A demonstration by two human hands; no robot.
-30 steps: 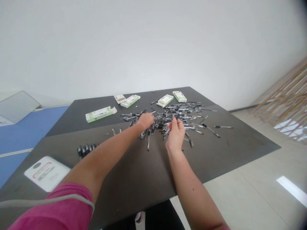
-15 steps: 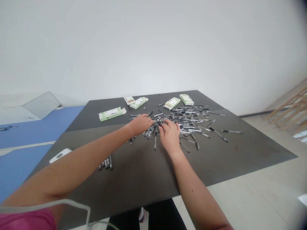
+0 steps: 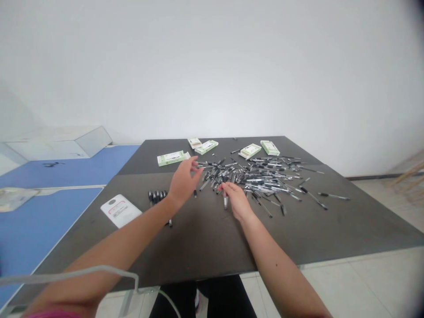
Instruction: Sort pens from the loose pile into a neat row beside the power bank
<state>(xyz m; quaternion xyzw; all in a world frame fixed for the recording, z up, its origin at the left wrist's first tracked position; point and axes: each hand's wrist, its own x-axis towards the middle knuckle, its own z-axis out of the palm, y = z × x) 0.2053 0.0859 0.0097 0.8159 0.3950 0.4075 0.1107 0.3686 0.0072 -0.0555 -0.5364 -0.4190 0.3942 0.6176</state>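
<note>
The left hand (image 3: pixel 183 183) and right hand (image 3: pixel 236 201) are bare, and so are both forearms; the right forearm (image 3: pixel 278 260) has a small dark mole on it. A pink sleeve (image 3: pixel 49 315) just shows at the bottom edge of the view, on the left arm. A pale grey cable (image 3: pixel 82 273) arcs across that arm. Black trousers (image 3: pixel 172 300) and a sliver of pale shoe (image 3: pixel 197 300) show low between the arms.
</note>
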